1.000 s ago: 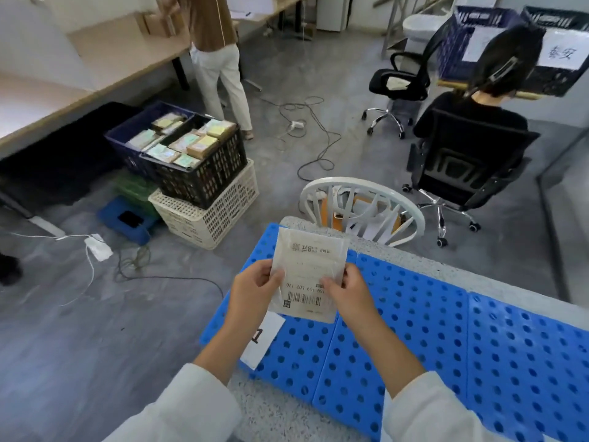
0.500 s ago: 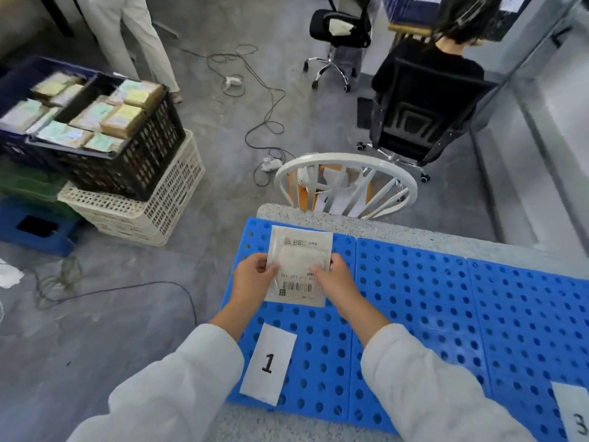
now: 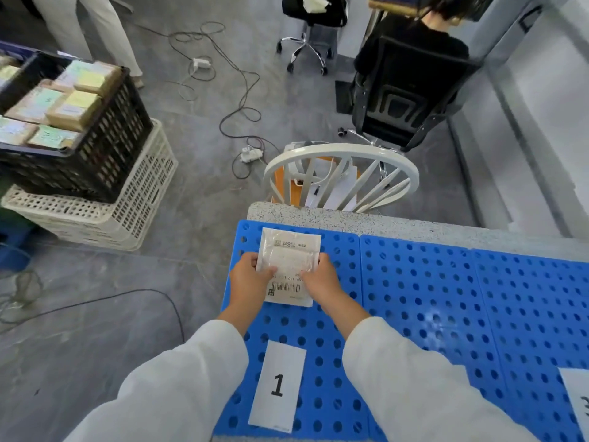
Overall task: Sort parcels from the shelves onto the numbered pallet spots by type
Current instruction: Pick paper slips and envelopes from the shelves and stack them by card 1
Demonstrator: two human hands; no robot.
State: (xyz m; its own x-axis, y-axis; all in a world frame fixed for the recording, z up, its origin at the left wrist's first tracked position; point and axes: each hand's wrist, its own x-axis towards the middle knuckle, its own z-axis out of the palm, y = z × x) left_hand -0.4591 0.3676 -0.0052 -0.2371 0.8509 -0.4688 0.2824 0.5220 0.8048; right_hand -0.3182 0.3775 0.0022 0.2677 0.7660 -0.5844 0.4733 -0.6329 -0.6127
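A flat white parcel point(image 3: 288, 260) with a printed label and barcode lies over the far left part of the blue perforated pallet point(image 3: 414, 298). My left hand point(image 3: 250, 275) pinches its left edge and my right hand point(image 3: 320, 277) pinches its right edge. A white card with the number 1 point(image 3: 277, 386) lies on the pallet nearer to me, between my sleeves. Another numbered card point(image 3: 578, 400) shows at the right edge, its number cut off.
A black crate of boxed parcels point(image 3: 79, 132) sits on a white crate point(image 3: 127, 205) at the left. A white chair point(image 3: 341, 177) stands just beyond the speckled table edge point(image 3: 382, 223). Cables and a power strip point(image 3: 250, 153) lie on the floor. A seated person point(image 3: 411, 59) is beyond.
Both hands have lowered the parcel from in front of me down onto the far left of the pallet. The view has tilted down, showing the card with 1 closer.
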